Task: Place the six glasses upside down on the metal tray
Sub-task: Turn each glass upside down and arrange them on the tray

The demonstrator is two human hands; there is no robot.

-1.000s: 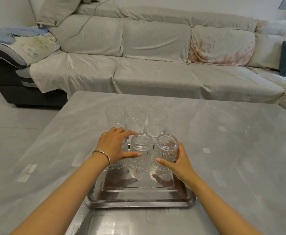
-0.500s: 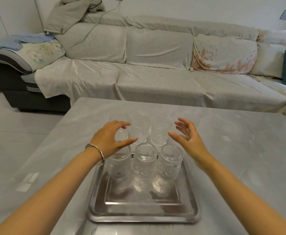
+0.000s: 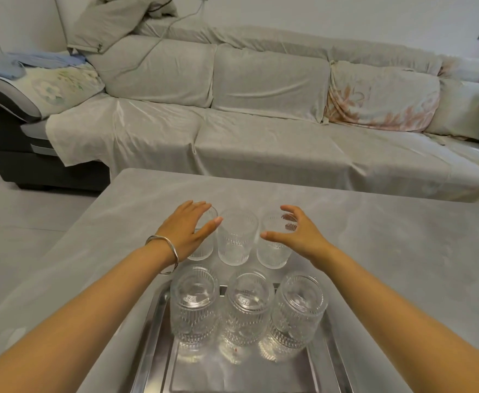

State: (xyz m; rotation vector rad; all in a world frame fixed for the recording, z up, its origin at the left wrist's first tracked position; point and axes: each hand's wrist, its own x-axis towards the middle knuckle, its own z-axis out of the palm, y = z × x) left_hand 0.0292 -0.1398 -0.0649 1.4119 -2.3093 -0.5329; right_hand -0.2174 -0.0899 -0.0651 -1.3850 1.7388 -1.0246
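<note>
Grey sofa [image 3: 261,114] sitting behind grey worktop [image 3: 388,251]. Tray [image 3: 153,336] lying at near edge; three glasses standing upside down on it in row: left [image 3: 194,304], middle [image 3: 248,307], right [image 3: 297,310]. Three more standing upright on worktop just beyond tray. We are reaching both hands out, fingers spread, gripping nothing: left hand [image 3: 187,231] covering far-left glass [image 3: 204,248], right hand [image 3: 303,236] hovering at far-right glass [image 3: 273,251]; contact unclear. Far-middle glass [image 3: 236,239] standing untouched between them.

Metal tray [image 3: 158,330] cut off at bottom edge; left hand [image 3: 185,231] hides pt of far-left glass [image 3: 204,248], maybe touching.
</note>
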